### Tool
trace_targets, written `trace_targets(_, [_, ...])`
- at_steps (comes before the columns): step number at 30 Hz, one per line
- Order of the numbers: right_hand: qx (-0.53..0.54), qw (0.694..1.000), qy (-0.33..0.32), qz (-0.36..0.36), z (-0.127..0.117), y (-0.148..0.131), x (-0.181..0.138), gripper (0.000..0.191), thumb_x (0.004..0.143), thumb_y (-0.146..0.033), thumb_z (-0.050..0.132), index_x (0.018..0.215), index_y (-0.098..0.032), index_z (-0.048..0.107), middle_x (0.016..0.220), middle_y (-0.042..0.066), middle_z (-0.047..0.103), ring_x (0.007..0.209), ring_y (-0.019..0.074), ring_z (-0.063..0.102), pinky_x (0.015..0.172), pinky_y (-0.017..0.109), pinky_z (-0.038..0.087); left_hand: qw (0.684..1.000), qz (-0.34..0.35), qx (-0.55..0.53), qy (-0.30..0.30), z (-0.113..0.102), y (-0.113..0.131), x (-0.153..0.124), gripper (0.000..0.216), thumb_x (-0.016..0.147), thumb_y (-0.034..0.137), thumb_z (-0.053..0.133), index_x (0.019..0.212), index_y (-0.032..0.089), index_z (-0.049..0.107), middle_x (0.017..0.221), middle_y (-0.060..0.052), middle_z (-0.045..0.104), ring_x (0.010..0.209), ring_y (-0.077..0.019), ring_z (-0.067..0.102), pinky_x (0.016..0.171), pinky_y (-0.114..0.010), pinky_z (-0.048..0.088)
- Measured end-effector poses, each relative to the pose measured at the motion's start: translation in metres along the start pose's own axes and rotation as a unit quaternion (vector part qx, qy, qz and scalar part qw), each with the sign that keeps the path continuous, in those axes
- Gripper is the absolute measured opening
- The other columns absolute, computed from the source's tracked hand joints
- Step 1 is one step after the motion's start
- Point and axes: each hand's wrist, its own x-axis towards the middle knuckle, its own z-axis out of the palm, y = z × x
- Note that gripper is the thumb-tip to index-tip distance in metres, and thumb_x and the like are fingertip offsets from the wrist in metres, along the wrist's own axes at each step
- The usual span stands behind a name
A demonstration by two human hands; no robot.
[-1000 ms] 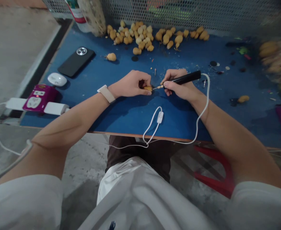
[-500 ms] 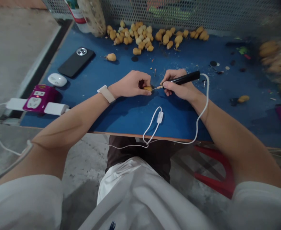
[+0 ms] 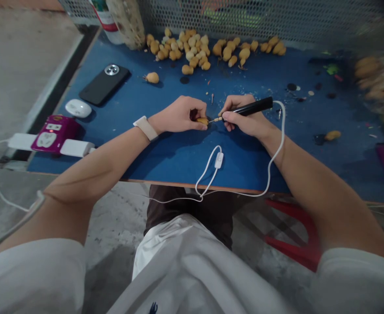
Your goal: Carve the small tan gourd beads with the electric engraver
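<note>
My left hand [image 3: 187, 114] is closed in a pinch around a small yellow-brown gourd [image 3: 202, 121], mostly hidden by the fingers. My right hand [image 3: 241, 114] grips a black corded pen-shaped power tool [image 3: 252, 107] like a pencil. Its brass-coloured nose ends in a thin metal bit that points left, its tip at the right end of the gourd. Whether the bit has entered the gourd I cannot tell. A white cord [image 3: 284, 126] runs from the tool's back end, over my right forearm, to an inline switch [image 3: 218, 160] near the table's front edge.
Many small gourds [image 3: 192, 48] lie along the back of the blue table [image 3: 166, 157]; one gourd [image 3: 152, 78] lies apart. To the left are a phone [image 3: 105, 85], a white case [image 3: 78, 108] and a purple power strip [image 3: 56, 135]. A red stool [image 3: 305, 226] stands below.
</note>
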Motion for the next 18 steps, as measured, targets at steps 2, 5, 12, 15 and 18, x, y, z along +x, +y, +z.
trace_targets(2, [0.006,1.0,-0.004,-0.006,-0.0001,0.0001,0.0,0.05,0.088,-0.063,0.114,0.084,-0.031,0.076,0.068,0.001,0.075,0.06,0.0222,0.071,0.05,0.038,0.063,1.0,-0.002,0.001,-0.004,-0.0004,0.0006,-0.0003,0.031,0.106,0.046,0.091,0.093,0.022,0.075,0.096,-0.004,0.078,0.09,-0.0225,0.072,0.091,-0.037,0.053])
trace_targets(5, [0.008,1.0,-0.007,-0.008,0.0002,-0.0011,-0.0003,0.045,0.09,-0.057,0.113,0.086,-0.031,0.077,0.068,0.001,0.075,0.06,0.022,0.071,0.052,0.038,0.063,1.0,0.0,-0.001,-0.004,-0.0009,0.0013,-0.0007,0.031,0.106,0.047,0.09,0.093,0.022,0.075,0.096,-0.005,0.079,0.091,-0.0226,0.072,0.091,-0.037,0.053])
trace_targets(12, [0.009,1.0,0.002,0.01,0.0022,-0.0048,-0.0022,0.045,0.086,-0.054,0.113,0.086,-0.033,0.074,0.071,0.0,0.075,0.06,0.0227,0.071,0.053,0.041,0.064,1.0,-0.01,0.012,-0.001,-0.0011,0.0024,-0.0008,0.03,0.106,0.049,0.089,0.095,0.023,0.079,0.093,-0.005,0.079,0.089,-0.0225,0.072,0.089,-0.036,0.052])
trace_targets(15, [0.009,1.0,0.01,0.004,0.0027,-0.0046,-0.003,0.047,0.085,-0.055,0.114,0.086,-0.033,0.073,0.071,0.0,0.074,0.061,0.0228,0.072,0.054,0.04,0.065,1.0,-0.018,0.007,-0.005,-0.0015,0.0029,-0.0007,0.03,0.106,0.05,0.088,0.097,0.022,0.08,0.094,-0.005,0.08,0.091,-0.0235,0.072,0.091,-0.038,0.052])
trace_targets(18, [0.011,1.0,0.017,0.005,0.003,-0.0034,-0.0032,0.047,0.084,-0.056,0.114,0.087,-0.033,0.073,0.071,0.0,0.074,0.062,0.0234,0.073,0.055,0.04,0.065,1.0,-0.022,0.003,-0.008,-0.0025,0.0039,-0.0006,0.032,0.105,0.052,0.089,0.096,0.023,0.079,0.096,-0.006,0.081,0.094,-0.0249,0.073,0.092,-0.039,0.053])
